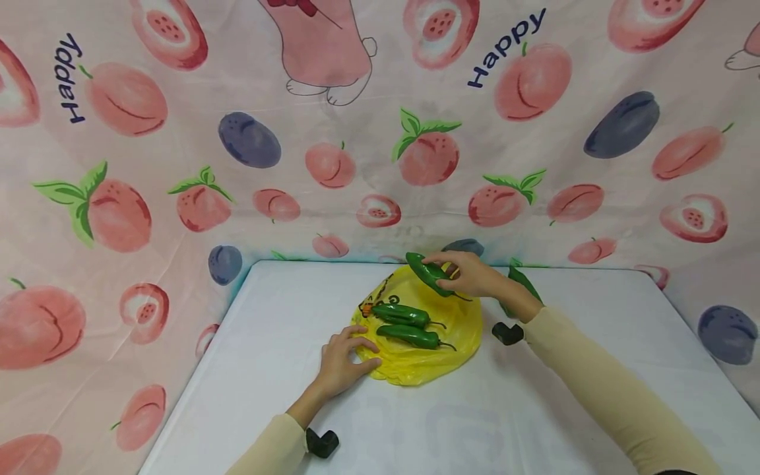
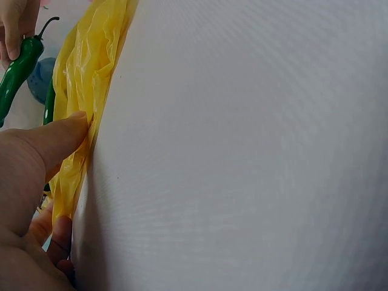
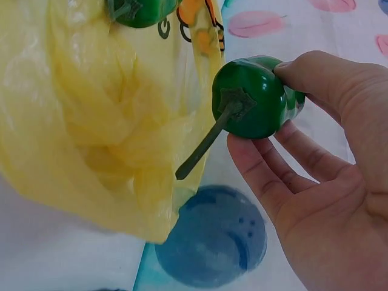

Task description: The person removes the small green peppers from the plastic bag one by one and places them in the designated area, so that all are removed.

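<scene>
My right hand [image 1: 469, 274] pinches a green chili pepper [image 1: 426, 270] between thumb and fingers, over the far edge of a yellow plastic bag [image 1: 439, 366]. In the right wrist view the held pepper [image 3: 248, 97] points its stem towards the camera. Two more green peppers lie side by side on the flattened bag, an upper pepper [image 1: 400, 315] and a lower pepper [image 1: 410, 336]. My left hand [image 1: 344, 363] rests at the bag's near left edge, thumb and fingers spread apart. The left wrist view shows its thumb [image 2: 66, 133] touching the crinkled bag [image 2: 91, 66].
Beyond my right forearm more green pepper [image 1: 525, 282] shows, partly hidden by the arm. A black wrist-worn piece [image 1: 507, 333] sits beside the right cuff, another black piece [image 1: 322, 443] by the left. The white table [image 1: 237, 396] ends at a fruit-printed cloth backdrop [image 1: 356, 231].
</scene>
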`<act>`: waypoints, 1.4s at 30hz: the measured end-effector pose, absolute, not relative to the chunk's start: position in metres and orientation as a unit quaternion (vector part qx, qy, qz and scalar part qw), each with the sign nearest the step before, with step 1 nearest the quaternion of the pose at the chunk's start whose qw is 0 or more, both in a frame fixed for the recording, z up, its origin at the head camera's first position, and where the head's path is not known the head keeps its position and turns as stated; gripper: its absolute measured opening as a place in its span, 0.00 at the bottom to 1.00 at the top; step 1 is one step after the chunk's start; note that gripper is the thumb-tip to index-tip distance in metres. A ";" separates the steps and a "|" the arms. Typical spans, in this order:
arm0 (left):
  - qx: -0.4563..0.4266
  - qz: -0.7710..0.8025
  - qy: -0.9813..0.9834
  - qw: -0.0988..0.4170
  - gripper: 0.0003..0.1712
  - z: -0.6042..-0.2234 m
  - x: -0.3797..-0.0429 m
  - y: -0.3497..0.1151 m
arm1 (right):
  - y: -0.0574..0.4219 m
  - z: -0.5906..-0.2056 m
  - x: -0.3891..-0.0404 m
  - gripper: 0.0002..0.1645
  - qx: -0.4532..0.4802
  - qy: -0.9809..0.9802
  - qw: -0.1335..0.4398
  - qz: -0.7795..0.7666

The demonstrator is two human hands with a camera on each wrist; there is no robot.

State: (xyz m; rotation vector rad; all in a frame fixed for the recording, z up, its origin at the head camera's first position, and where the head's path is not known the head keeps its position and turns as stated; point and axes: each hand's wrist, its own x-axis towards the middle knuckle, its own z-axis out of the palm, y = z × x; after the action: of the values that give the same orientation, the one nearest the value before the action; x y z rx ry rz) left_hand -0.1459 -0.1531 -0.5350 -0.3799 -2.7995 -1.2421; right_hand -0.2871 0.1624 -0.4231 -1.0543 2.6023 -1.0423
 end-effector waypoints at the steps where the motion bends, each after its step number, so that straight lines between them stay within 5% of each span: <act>1: -0.123 -0.403 -0.906 0.027 0.07 -0.535 -0.146 -0.153 | 0.165 -0.423 -0.287 0.30 -0.351 0.867 0.069 -0.346; 42: -0.127 -0.397 -0.909 0.032 0.07 -0.538 -0.146 -0.153 | 0.294 -0.422 -0.261 0.30 -0.261 0.914 0.021 -0.311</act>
State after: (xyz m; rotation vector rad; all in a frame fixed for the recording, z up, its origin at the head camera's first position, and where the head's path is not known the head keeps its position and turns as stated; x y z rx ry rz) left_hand -0.1465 -0.1532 -0.5378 -0.3905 -2.7982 -1.2216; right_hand -0.2611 0.2936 -0.4216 -0.8085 2.8338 -0.9630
